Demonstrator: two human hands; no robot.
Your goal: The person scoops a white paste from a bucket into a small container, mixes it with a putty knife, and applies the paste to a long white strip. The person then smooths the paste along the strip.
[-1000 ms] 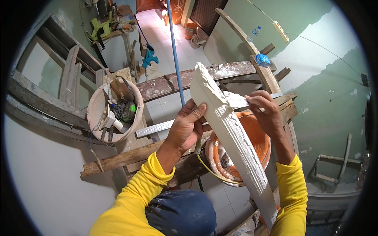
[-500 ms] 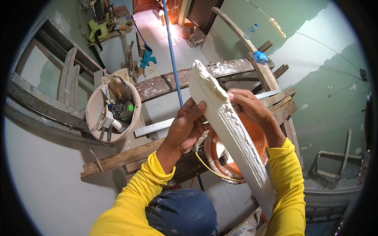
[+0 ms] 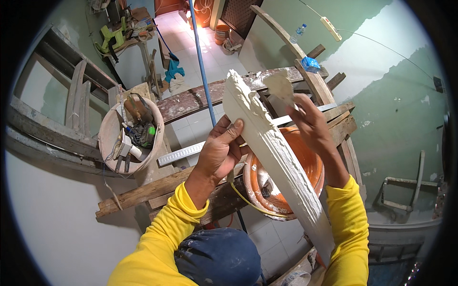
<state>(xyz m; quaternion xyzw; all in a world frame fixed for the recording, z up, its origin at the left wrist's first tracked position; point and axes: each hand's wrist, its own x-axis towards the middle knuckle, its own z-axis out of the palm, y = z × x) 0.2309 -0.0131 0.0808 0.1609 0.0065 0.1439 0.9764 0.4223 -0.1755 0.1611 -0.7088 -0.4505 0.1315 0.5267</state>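
Note:
A long white plaster moulding (image 3: 281, 167) slants from the upper middle to the lower right, with wet white compound along its right edge and top end. My left hand (image 3: 220, 151) grips its left side near the upper end, thumb on the face. A thin greyish piece shows under that hand, too little of it to name. My right hand (image 3: 311, 121) is closed round a putty knife (image 3: 279, 86), just right of the moulding and apart from it. The knife's blade is coated with compound; its handle is hidden in my fingers. Below lies an orange bucket (image 3: 312, 164) smeared with white, partly covered by the moulding.
A tool bucket (image 3: 106, 128) holding power tools stands at left on wooden planks (image 3: 143, 193). A blue pole (image 3: 202, 62) rises past the moulding's upper end. A metal strip (image 3: 179, 154) and a dusty beam (image 3: 191, 97) cross behind. A bottle (image 3: 300, 29) and blue packet (image 3: 311, 65) sit right.
My right hand has lifted away from the moulding's edge to the upper right, and the putty knife's blade now shows. The left hand keeps its grip; the view has shifted slightly.

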